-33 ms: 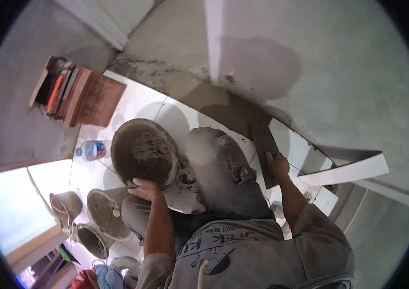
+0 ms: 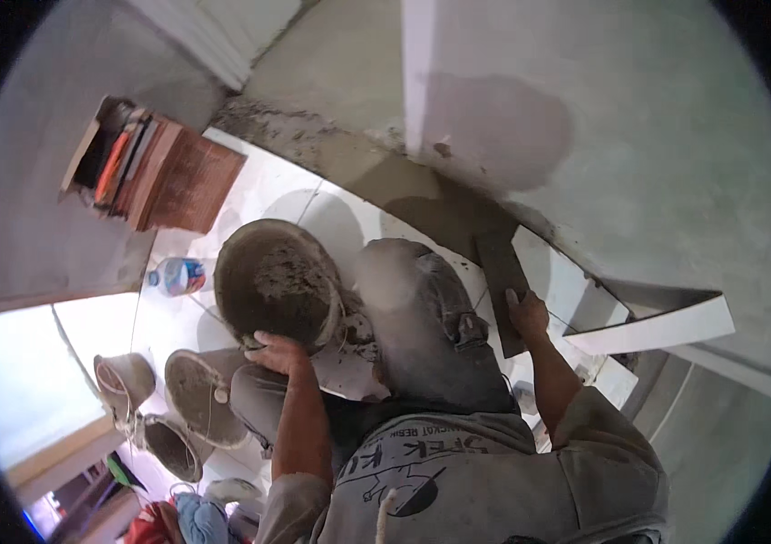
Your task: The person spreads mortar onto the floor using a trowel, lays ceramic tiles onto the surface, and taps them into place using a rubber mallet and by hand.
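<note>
Hardly anything has moved since the earlier frame: floor, wall and vessels lie a touch further right, the whole view having shifted slightly, and both hands keep their holds. On the right of centre, the person's right hand (image 2: pixel 529 315) grips a flat dark board (image 2: pixel 501 272) by the right edge of its lower half, so most of its length lies above the grip. Its long axis runs nearly up and down the frame, the top leaning left, and its upper end points at, and meets, the damp mortar strip (image 2: pixel 385 186) along the wall's foot. Left of centre, the left hand (image 2: pixel 278 354) is closed on the lower rim of a large bucket (image 2: pixel 239 304), which lies above that grip; its round mouth faces up toward the viewer, with grey mortar (image 2: pixel 293 276) inside. How the fingers wrap beneath the rim cannot be told
</note>
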The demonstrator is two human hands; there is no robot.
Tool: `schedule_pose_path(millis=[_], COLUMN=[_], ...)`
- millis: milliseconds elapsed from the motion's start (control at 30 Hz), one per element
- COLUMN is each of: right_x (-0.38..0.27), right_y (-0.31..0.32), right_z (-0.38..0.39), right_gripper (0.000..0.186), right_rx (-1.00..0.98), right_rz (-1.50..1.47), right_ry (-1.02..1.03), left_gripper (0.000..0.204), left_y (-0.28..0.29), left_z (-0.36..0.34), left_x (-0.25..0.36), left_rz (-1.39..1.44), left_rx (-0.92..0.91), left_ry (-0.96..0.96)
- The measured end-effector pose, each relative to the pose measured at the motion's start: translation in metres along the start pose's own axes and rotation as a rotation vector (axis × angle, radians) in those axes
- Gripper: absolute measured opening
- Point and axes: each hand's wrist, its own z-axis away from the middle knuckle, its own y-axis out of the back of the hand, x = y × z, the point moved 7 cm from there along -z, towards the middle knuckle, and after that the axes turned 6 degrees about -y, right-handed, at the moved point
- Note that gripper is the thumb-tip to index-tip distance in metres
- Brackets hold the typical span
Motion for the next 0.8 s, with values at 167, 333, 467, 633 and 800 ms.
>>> schedule_pose_path(millis=[167,333,467,633,800], right_x=[-0.008,-0.016,-0.025,-0.054,-0.130], right_y=[0.007,0.026,0.039,0.070,0.126], right_z=[0.005,0.009,0.013,0.024,0.060], right_gripper=[0.059,0.060,0.059,0.053,0.052], right_rx=[-0.025,0.029,0.061,0.100,0.256], right_rz=[0.030,0.075,0.096,-0.033,-0.072], right_ry=[0.008,0.101,0.178,0.272,0.479], left_gripper=[0.072,0.074,0.074,0.074,0.078], left_y=[-0.001,0.008,0.021,0.023,0.020], left_z=[0.001,0.006,0.009,0.010,0.008], left_x=[-0.007,0.009,0.022,0.027,0.017], left_rz=[-0.087,-0.133,-0.099,-0.073,-0.069], left_rx=[0.010,0.029,0.031,-0.080,-0.176], left_ry=[-0.016,-0.070,-0.062,-0.020,0.024])
